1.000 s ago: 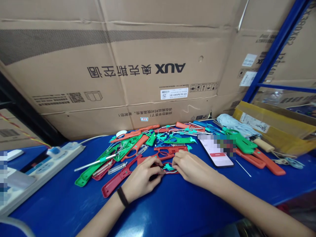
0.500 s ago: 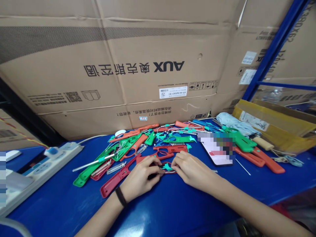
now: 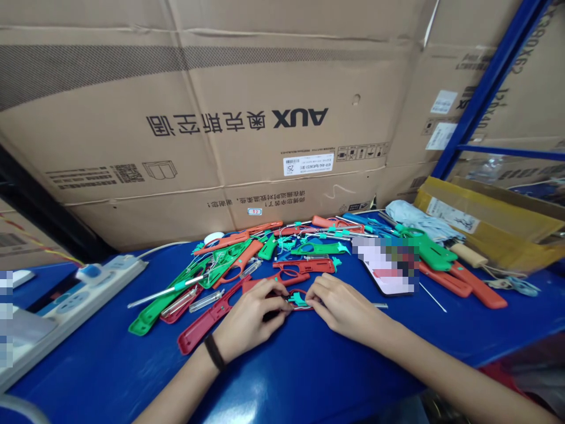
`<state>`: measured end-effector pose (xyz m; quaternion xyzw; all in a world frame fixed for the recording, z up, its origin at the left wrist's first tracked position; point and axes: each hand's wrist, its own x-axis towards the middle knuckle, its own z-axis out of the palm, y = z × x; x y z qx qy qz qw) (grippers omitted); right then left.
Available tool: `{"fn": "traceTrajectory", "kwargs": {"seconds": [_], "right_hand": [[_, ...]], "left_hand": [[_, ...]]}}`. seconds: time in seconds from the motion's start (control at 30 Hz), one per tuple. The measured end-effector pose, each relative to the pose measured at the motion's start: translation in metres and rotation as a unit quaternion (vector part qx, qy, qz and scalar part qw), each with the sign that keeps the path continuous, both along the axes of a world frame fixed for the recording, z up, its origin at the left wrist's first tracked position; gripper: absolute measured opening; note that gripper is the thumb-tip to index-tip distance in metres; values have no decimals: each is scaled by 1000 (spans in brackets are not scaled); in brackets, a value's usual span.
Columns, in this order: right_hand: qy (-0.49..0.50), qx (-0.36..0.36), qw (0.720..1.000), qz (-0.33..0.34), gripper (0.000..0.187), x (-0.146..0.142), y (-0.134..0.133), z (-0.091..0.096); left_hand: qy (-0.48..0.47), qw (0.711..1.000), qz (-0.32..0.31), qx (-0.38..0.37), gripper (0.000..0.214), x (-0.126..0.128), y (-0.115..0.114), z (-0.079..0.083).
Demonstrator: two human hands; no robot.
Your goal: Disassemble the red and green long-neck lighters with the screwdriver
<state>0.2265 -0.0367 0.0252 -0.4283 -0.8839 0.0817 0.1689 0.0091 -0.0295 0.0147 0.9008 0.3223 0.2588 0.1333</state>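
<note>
A red lighter casing (image 3: 304,308) with a teal trigger piece (image 3: 299,299) in it lies between my hands, partly covered by the fingers. My left hand (image 3: 258,312) is closed, thumb and fingers pinching the casing's left end beside a small dark part. On the other side, my right hand (image 3: 338,300) has its fingertips closed at the right end of the casing. Just left of my left hand is an empty dark-red half shell (image 3: 205,324). Another red shell (image 3: 304,267) lies just beyond the fingers.
A heap of green and orange lighter parts (image 3: 233,259) spreads across the blue table (image 3: 265,388). To the right are a phone (image 3: 388,277), finished-looking lighters (image 3: 435,250) and a yellow-taped box (image 3: 494,229). A power strip (image 3: 75,312) runs along the left; a cardboard sheet (image 3: 220,76) stands behind.
Both hands stay at the casing with only slight finger movement. A thin metal-looking strip shows a little more beyond my right wrist. The whole view has shifted slightly.
</note>
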Motion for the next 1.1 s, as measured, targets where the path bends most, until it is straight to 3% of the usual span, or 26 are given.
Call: {"fn": "traceTrajectory", "kwargs": {"seconds": [0.23,0.6,0.93,1.1], "right_hand": [[-11,103,994,20,13,-2,-3,-14],[8,32,999,-19,13,-2,-2,-5],[-41,-3,999,0,13,0,5,13],[-21,-16,1000,-2,13,-1,6,10]], "left_hand": [[13,1000,5,11,17,1,0,2],[27,999,15,10,18,0,0,-1],[35,999,16,11,19,0,0,-2],[34,999,18,25,18,-1,1,-3]]}}
